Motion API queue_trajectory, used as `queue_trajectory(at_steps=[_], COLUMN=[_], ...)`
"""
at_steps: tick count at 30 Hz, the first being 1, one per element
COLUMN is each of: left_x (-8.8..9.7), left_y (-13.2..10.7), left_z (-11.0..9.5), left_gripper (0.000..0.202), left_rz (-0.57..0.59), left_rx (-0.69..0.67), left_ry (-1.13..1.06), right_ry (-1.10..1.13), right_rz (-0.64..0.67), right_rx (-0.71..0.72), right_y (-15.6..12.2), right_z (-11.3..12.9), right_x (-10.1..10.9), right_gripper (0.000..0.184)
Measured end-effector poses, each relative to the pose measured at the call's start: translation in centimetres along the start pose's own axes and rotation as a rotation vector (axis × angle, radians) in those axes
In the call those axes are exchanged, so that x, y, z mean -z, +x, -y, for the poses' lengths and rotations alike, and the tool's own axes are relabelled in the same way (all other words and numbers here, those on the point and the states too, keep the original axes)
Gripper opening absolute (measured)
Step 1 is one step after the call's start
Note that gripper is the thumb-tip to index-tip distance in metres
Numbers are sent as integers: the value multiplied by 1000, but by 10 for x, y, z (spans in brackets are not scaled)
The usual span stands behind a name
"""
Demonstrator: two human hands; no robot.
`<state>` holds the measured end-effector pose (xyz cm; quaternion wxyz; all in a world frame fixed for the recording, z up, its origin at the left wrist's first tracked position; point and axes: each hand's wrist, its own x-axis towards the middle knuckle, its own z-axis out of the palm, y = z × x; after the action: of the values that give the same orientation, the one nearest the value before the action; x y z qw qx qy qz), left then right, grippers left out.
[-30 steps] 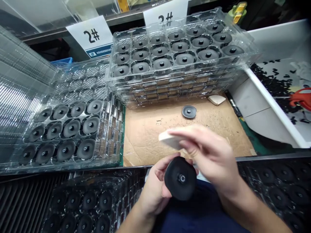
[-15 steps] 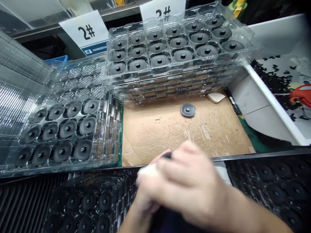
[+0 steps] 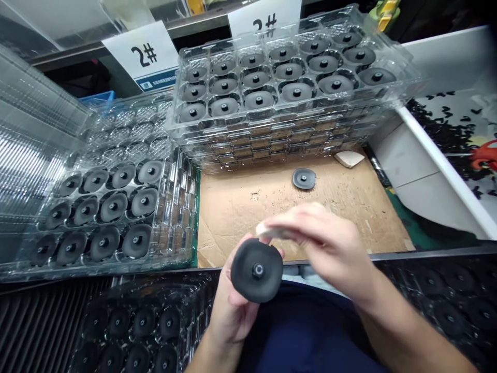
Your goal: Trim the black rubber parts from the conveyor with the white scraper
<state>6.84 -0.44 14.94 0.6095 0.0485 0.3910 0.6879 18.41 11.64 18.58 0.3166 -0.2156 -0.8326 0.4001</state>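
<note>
Over cardboard sheet (image 3: 233, 223): stacked clear plastic trays (image 3: 279, 119) of round black discs ahead, second tray (image 3: 112, 207) of same discs to left. Loose disc (image 3: 304, 178) lies flat on cardboard. Left hand (image 3: 233, 305) low, fingers curled behind black disc (image 3: 257, 270), clamping it tilted, face up toward camera. Right hand (image 3: 322, 243) above, fingers together on white pad (image 3: 266, 230), pad just beside disc's top edge.
</note>
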Motion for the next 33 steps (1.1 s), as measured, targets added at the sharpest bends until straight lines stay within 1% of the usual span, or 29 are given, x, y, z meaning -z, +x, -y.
queue_trajectory(at_steps=[2, 3, 5, 7, 9, 11, 13, 16, 20, 24, 29, 33], left_x=[-4, -6, -7, -7, -4, -3, -2, -3, -4, -5, -7, -7], left_y=[-2, -3, -3, -2, -1, 0, -1, -3, -4, -5, -5, -4], left_z=[-5, -7, -9, -8, -6, -4, -3, -3, -2, -1, -2, -1], left_gripper=[62, 58, 52, 47, 45, 49, 53, 51, 56, 56, 56, 55], left_rz=[-6, -3, 12, 31, 41, 48, 53, 51, 65, 67, 50, 66], left_rx=[-22, -28, -36, -35, -26, -21, -20, -21, -9, 4, 8, 15], left_ry=[-42, -62, -86, -92, -85, -80, -78, -70, -74, -74, -75, -102], right_ry=[-3, 5, 51, 103, 134, 146, 153, 161, 167, 168, 171, 179], right_rz=[-46, -39, 32, 109, 156, 177, 189, 199, 201, 201, 190, 176], right_rx=[-210, -296, -426, -497, -514, -510, -510, -505, -481, -466, -464, -477], right_y=[-10, -16, -31, -43, -50, -51, -49, -46, -49, -54, -53, -52], right_z=[-18, -25, -36, -41, -42, -42, -42, -40, -39, -39, -39, -38], right_x=[2, 1, -5, -14, -21, -24, -24, -23, -27, -30, -30, -31], right_gripper=[25, 23, 23, 25, 25, 25, 27, 28, 27, 27, 27, 28])
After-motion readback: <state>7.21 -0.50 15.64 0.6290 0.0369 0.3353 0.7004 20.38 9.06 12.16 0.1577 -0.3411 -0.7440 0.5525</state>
